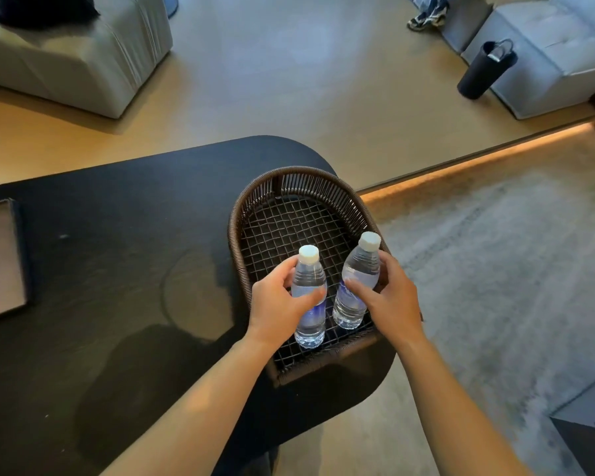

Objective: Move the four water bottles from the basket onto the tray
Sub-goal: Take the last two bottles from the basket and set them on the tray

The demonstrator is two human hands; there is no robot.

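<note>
A dark brown woven basket (pixel 299 176) stands at the right end of a black table (pixel 117 269). Two clear water bottles with white caps stand upright inside it near its front. My left hand (pixel 277 304) is wrapped around the left bottle (pixel 310 286). My right hand (pixel 389 297) grips the right bottle (pixel 358 280), which tilts slightly to the right. No other bottles show in the basket. A dark-framed tray (pixel 0 259) lies at the table's far left edge, partly cut off by the frame.
A grey sofa (pixel 83 56) stands beyond the table at the back left, another grey seat (pixel 547 63) at the back right with a black bag (pixel 485 68) beside it. A grey rug (pixel 512 269) lies to the right of the table.
</note>
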